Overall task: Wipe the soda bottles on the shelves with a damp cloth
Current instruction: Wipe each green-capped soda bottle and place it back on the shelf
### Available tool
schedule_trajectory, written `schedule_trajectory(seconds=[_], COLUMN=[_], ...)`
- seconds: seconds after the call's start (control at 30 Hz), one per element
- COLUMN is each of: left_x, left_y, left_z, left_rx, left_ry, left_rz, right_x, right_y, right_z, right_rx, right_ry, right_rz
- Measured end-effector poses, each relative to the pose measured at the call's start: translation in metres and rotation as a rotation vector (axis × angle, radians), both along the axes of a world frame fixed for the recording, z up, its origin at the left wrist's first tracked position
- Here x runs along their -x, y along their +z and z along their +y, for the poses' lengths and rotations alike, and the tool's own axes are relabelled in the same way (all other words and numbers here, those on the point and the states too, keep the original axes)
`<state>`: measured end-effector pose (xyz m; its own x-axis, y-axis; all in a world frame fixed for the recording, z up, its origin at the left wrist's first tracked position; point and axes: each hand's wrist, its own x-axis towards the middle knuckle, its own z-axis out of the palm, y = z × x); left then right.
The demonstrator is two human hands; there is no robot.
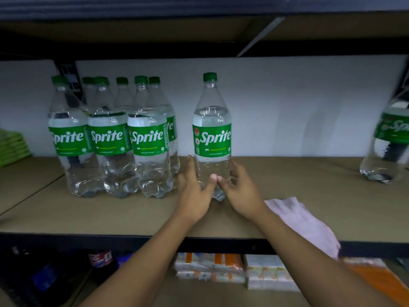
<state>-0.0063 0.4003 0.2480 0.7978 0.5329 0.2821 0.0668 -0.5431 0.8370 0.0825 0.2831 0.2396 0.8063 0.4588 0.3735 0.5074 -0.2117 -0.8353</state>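
Step in hand, by my judgement: positioning one bottle, not wiping. The cloth (305,222) lies on the shelf (309,173) behind my right wrist, in neither hand.

The lone Sprite bottle (212,138) stands upright between my two hands. Both forearms are stretched forward over the shelf edge.

Left hand (194,189): fingers nearly straight along the bottle's left side, thumb tip on its front.

Right hand (241,191): fingers loosely curled just beside its right side, thumb tip at the front. Whether it truly grips, I cannot tell.

Next move calls for my right hand to draw back for the cloth while the left steadies the bottle. The grouped bottles (110,138) stand near my left fingers, so tipping them is a risk.
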Motion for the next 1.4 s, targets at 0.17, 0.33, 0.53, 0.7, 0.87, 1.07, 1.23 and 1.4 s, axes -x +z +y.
schedule_trajectory(seconds=[0.17, 0.33, 0.53, 0.7, 0.87, 1.07, 1.23, 1.4], left_x=[0.022, 0.041, 0.055, 0.061, 0.063, 0.063, 0.062, 0.064], left_y=[-0.005, -0.01, -0.013, -0.015, -0.001, 0.014, 0.01, 0.018], left_z=[-0.01, -0.024, -0.039, -0.044, -0.038, -0.039, -0.039, -0.031], left_rx=[-0.017, -0.012, 0.004, -0.014, 0.008, 0.08, 0.142, 0.18], left_ry=[-0.035, -0.088, -0.107, -0.111, -0.158, -0.239, -0.228, -0.266], left_rz=[-0.018, -0.104, -0.147, -0.145, -0.162, -0.171, -0.181, -0.202], right_x=[0.025, 0.04, 0.055, 0.058, 0.04, 0.027, 0.024, 0.031], right_y=[-0.001, -0.005, 0.0, 0.002, 0.007, -0.01, -0.012, -0.009], right_z=[-0.031, -0.054, -0.08, -0.096, -0.118, -0.115, -0.111, -0.116], right_rx=[-0.007, -0.016, -0.019, 0.047, 0.453, 0.887, 0.862, 0.583], right_ry=[0.016, 0.024, 0.047, 0.074, -0.208, -0.308, -0.387, -0.422], right_rz=[-0.007, -0.004, -0.001, 0.03, -0.306, -0.247, -0.273, -0.315])
